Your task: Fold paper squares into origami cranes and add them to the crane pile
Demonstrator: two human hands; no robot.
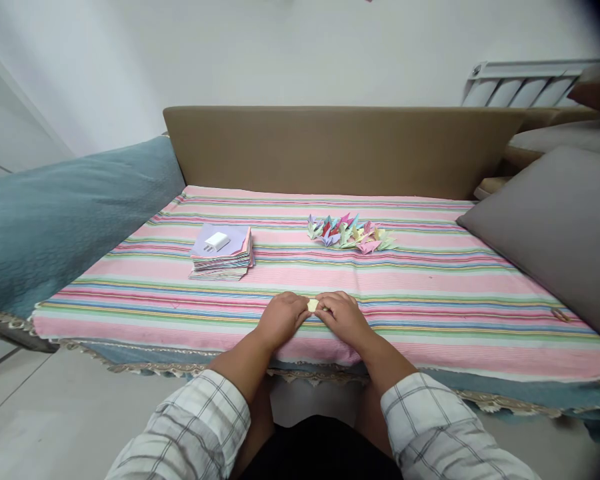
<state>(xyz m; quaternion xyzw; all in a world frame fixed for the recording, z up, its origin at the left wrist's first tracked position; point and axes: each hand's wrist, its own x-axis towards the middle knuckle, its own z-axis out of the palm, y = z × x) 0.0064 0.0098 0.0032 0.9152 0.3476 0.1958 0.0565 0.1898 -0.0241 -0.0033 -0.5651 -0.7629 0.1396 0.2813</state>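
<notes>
A small piece of pale yellow folded paper (313, 305) lies between my two hands, low over the front part of the striped cloth (405, 283). My left hand (283, 317) pinches its left side, with the fingers curled. On the right side my right hand (344, 319) grips it between thumb and fingers. Much of the paper is hidden behind the fingertips, so its full shape does not show. Beyond the hands, several folded paper cranes (350, 233) in many colours sit in a cluster.
To the left stands a stack of coloured paper sheets (223, 267) with a white charger plug (217, 241) on top. A grey cushion (560, 220) covers the right end. Behind runs a brown backrest (330, 150); a blue-covered armrest (80, 207) bounds the left.
</notes>
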